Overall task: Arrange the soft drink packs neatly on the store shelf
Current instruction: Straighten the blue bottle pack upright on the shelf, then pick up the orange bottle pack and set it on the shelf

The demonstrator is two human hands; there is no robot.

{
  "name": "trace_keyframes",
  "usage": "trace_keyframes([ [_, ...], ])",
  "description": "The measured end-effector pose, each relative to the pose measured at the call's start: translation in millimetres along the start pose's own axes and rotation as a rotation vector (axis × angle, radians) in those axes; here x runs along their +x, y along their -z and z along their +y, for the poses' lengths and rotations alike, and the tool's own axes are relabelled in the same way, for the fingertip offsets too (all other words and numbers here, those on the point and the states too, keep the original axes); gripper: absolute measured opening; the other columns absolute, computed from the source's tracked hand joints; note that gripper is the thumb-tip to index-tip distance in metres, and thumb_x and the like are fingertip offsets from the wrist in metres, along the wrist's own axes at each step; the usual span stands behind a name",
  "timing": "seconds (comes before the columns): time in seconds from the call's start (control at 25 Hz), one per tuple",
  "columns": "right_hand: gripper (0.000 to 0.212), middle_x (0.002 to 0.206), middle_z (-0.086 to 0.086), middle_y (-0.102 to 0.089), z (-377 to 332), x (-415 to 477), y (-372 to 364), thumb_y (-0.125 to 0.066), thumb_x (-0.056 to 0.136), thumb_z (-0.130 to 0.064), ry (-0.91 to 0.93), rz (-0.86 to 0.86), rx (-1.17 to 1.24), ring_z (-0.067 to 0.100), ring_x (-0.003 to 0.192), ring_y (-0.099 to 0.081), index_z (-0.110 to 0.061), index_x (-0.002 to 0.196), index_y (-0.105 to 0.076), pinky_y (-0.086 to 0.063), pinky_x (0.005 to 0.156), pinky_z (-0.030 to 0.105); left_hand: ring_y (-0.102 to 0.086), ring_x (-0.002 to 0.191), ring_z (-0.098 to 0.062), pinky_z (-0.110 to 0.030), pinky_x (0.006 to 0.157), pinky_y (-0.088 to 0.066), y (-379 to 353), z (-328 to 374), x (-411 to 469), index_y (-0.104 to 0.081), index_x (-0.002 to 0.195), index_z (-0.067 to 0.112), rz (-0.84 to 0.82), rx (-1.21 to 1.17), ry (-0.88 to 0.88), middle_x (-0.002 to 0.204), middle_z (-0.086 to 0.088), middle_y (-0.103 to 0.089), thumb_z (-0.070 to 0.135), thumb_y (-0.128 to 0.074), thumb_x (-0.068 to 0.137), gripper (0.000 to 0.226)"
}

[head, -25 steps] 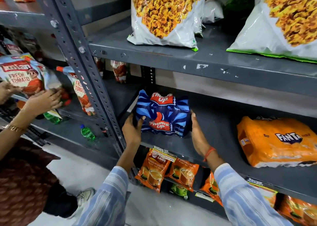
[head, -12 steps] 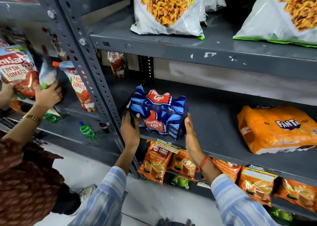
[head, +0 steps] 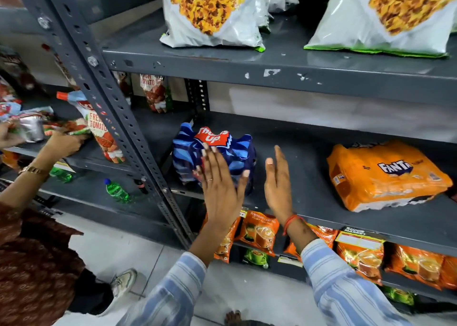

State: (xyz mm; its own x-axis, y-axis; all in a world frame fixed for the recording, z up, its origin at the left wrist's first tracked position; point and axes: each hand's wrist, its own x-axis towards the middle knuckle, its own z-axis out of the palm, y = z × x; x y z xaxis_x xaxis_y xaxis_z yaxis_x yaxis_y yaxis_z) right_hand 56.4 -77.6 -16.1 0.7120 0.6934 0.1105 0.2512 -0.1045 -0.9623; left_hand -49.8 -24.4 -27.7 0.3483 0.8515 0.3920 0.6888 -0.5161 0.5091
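A blue Thums Up soft drink pack (head: 188, 157) stands at the left end of the grey middle shelf (head: 309, 197). My left hand (head: 220, 189) is open, fingers spread, flat in front of the pack and covering its lower front. My right hand (head: 278, 179) is open too, palm facing left, just right of the pack and apart from it. An orange Fanta pack (head: 385, 175) lies on the same shelf, far to the right.
A perforated grey upright post (head: 106, 98) rises just left of the blue pack. Big snack bags (head: 215, 11) sit on the shelf above, tea pouches (head: 259, 234) hang below. At left, another person (head: 37, 256) handles tomato ketchup pouches (head: 99, 128).
Both my hands have let go of the blue pack's sides. It now stands on the shelf, my left hand is in front of it and my right has drawn away.
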Motion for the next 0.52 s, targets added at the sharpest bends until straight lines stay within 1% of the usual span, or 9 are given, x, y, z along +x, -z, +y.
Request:
trace_keyframes([
  [0.08,0.048,0.157,0.001,-0.025,5.5,12.0,28.5,-0.036,0.100,-0.029,0.123,0.081,-0.085,0.011,0.144,-0.019,-0.018,0.146,-0.028,-0.018,0.120,0.036,0.011,0.145,-0.019,-0.036,0.120,0.007,-11.3,28.7,-8.9,0.014,0.144,0.013,0.007,-0.001,-0.114,0.154,-0.007,0.013,0.060,-0.020,0.090,0.079],
  [0.2,0.050,0.154,0.009,-0.032,23.5,32.3,89.7,-0.034,0.098,-0.033,0.274,0.187,-0.314,0.023,0.143,-0.027,-0.011,0.143,-0.034,-0.020,0.119,0.041,0.008,0.146,-0.018,-0.036,0.120,0.001,-37.6,76.4,-23.1,0.009,0.145,0.011,-0.092,-0.075,-0.200,0.158,-0.009,0.005,0.060,-0.016,0.090,0.078],
  [0.24,0.053,0.153,0.012,-0.033,31.0,38.5,113.2,-0.032,0.096,-0.036,0.297,0.228,-0.423,0.027,0.141,-0.029,-0.009,0.141,-0.035,-0.021,0.118,0.044,0.005,0.146,-0.019,-0.035,0.120,-0.001,-48.6,94.2,-27.9,0.006,0.145,0.009,-0.146,-0.111,-0.212,0.158,-0.011,0.003,0.061,-0.014,0.089,0.079],
  [0.32,0.062,0.151,0.019,-0.034,52.8,46.6,171.4,-0.030,0.090,-0.041,0.250,0.296,-0.602,0.035,0.139,-0.032,-0.005,0.140,-0.035,-0.022,0.117,0.047,-0.005,0.146,-0.026,-0.038,0.119,-0.008,-79.7,140.9,-39.2,-0.004,0.145,0.003,-0.294,-0.171,-0.189,0.157,-0.017,-0.006,0.068,-0.008,0.082,0.090],
  [0.36,0.066,0.150,0.023,-0.033,64.2,50.8,196.4,-0.031,0.087,-0.042,0.197,0.317,-0.656,0.040,0.137,-0.032,-0.002,0.140,-0.034,-0.021,0.116,0.049,-0.012,0.145,-0.031,-0.039,0.119,-0.013,-93.2,162.6,-41.6,-0.008,0.144,0.000,-0.396,-0.191,-0.117,0.156,-0.021,-0.011,0.072,-0.008,0.078,0.098],
  [0.4,0.070,0.148,0.027,-0.033,75.7,54.9,223.7,-0.032,0.085,-0.043,0.135,0.333,-0.695,0.044,0.135,-0.033,0.001,0.140,-0.033,-0.020,0.115,0.050,-0.021,0.142,-0.035,-0.041,0.117,-0.021,-110.0,184.7,-42.7,-0.014,0.142,-0.004,-0.493,-0.226,-0.013,0.153,-0.026,-0.019,0.076,-0.012,0.076,0.104],
  [0.44,0.074,0.147,0.030,-0.033,86.3,59.5,248.2,-0.033,0.083,-0.045,0.087,0.347,-0.728,0.046,0.134,-0.033,0.004,0.139,-0.033,-0.021,0.114,0.052,-0.034,0.136,-0.039,-0.042,0.110,-0.032,-123.6,204.6,-42.2,-0.023,0.138,-0.007,-0.545,-0.291,0.100,0.146,-0.030,-0.031,0.075,-0.020,0.075,0.103],
  [0.48,0.077,0.146,0.032,-0.033,95.7,64.3,270.5,-0.034,0.082,-0.046,0.032,0.347,-0.743,0.047,0.134,-0.032,0.006,0.139,-0.032,-0.022,0.114,0.052,-0.046,0.125,-0.042,-0.043,0.100,-0.041,-132.1,222.7,-40.8,-0.035,0.131,-0.008,-0.562,-0.381,0.218,0.135,-0.032,-0.046,0.070,-0.030,0.078,0.094],
  [0.52,0.078,0.145,0.033,-0.033,104.1,70.2,291.3,-0.036,0.083,-0.047,-0.036,0.324,-0.739,0.046,0.135,-0.031,0.008,0.139,-0.031,-0.022,0.114,0.051,-0.054,0.116,-0.042,-0.043,0.091,-0.045,-139.6,238.1,-39.3,-0.044,0.123,-0.007,-0.536,-0.449,0.322,0.124,-0.032,-0.056,0.062,-0.042,0.082,0.080],
])
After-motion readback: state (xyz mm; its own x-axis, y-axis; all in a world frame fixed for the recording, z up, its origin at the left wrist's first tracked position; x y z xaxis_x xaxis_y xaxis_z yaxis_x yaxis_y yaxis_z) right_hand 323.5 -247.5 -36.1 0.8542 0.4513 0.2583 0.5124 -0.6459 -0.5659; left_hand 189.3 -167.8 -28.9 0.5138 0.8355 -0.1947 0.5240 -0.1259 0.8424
